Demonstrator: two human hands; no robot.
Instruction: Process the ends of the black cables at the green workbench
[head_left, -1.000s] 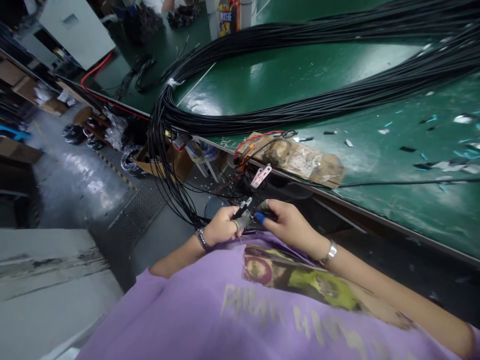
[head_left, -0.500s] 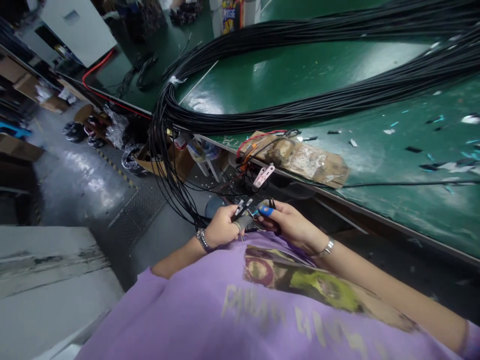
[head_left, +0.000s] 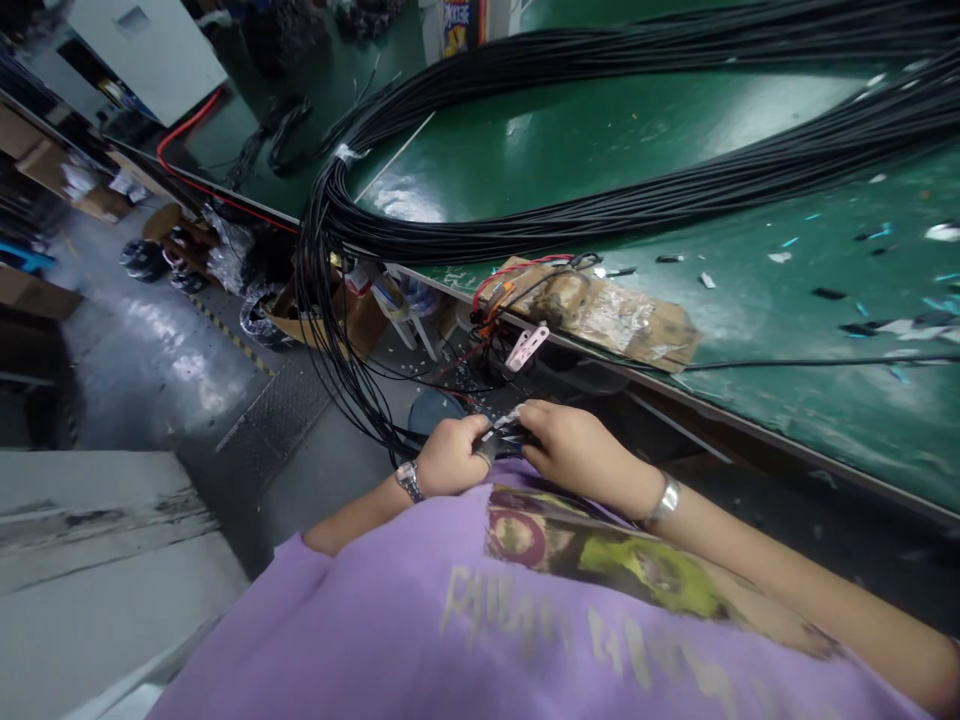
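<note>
At lower centre, the cables (head_left: 504, 423) gripped by the left hand (head_left: 452, 456) are now pinched by the right hand (head_left: 576, 445) too, seemingly steadied.

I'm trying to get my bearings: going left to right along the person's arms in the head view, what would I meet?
Wristwatch, left hand, pale-tipped black cable ends, right hand, silver bracelet.

Cable coil (head_left: 525, 235) on bench (head_left: 600, 120), behind cardboard (head_left: 619, 320).
</note>
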